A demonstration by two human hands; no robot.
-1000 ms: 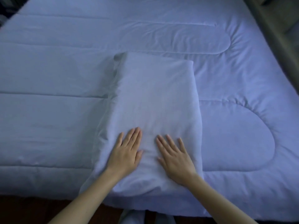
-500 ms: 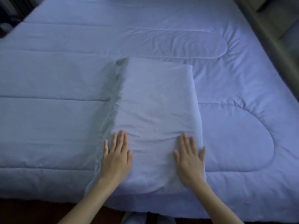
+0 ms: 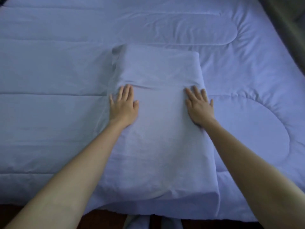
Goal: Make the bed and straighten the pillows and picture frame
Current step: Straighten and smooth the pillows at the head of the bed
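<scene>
Pale blue quilted blanket spread nearly flat across the whole bed, stitched in long channels and rounded loops, faint creases toward 1 o'clock. Pillow in matching cloth lying lengthwise on top from centre down to 6 o'clock, near end at the bed's edge, a low ridge of fabric bunched just ahead of both hands. Left hand at the pillow's 9 o'clock side and right hand at its 3 o'clock side, palms down, fingers straight, close together, gripping nothing; dark floor along 6 o'clock, dim olive furniture edge at 2 o'clock.

No readable text, labels, brands, numbers or signs anywhere in view.
</scene>
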